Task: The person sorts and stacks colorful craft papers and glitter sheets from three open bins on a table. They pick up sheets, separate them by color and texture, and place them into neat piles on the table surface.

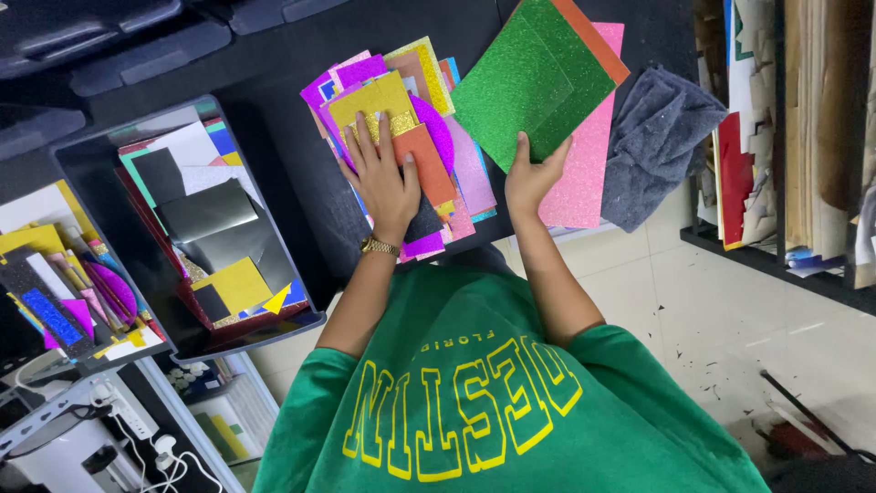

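Note:
My left hand (pixel 383 178), with a gold watch on the wrist, lies flat with its fingers spread on a pile of coloured glitter paper scraps (pixel 429 128) on a black table (pixel 292 64). An orange piece (pixel 427 162) sits right beside its fingers. My right hand (pixel 532 178) pinches the near edge of a green glitter sheet (pixel 529 78). That sheet lies over a pink glitter sheet (pixel 584 173) and an orange one (pixel 598 41). My green shirt (pixel 511 411) fills the bottom of the view.
A grey cloth (pixel 657 141) lies at the table's right edge. Two dark trays (pixel 187 137) of paper offcuts stand at the left. A shelf (pixel 794 128) with upright sheets is at the right, above a white tiled floor (pixel 730 310). A white power strip (pixel 128 415) sits lower left.

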